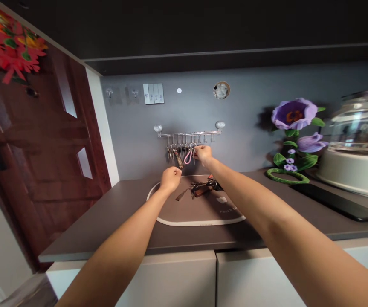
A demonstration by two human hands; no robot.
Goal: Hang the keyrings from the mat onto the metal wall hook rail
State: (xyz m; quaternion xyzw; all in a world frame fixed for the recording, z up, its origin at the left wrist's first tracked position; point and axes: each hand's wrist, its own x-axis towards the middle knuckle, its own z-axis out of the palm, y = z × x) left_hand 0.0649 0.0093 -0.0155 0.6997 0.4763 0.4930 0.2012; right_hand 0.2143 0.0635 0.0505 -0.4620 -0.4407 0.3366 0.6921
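A clear hook rail (188, 134) is fixed to the grey wall, with several bunches of keys (171, 152) hanging from its left hooks. My right hand (204, 154) pinches a key ring (193, 146) just under the hooks. A pink loop strap (188, 157) hangs beside that ring. Lower down, my left hand (171, 179) is closed just below a brown key fob (178, 160); its curled fingers hide whatever may be in them. Beneath both hands, more keys (203, 186) lie in a pile on a brown mat (184, 213) with a pale border.
The counter (123, 204) meets a dark red door (71, 170) on the left. To the right stand purple fabric flowers (294, 115), a black flat object (339, 201) and a white appliance with a clear dome (356, 166). A dark cabinet (203, 30) overhangs the counter.
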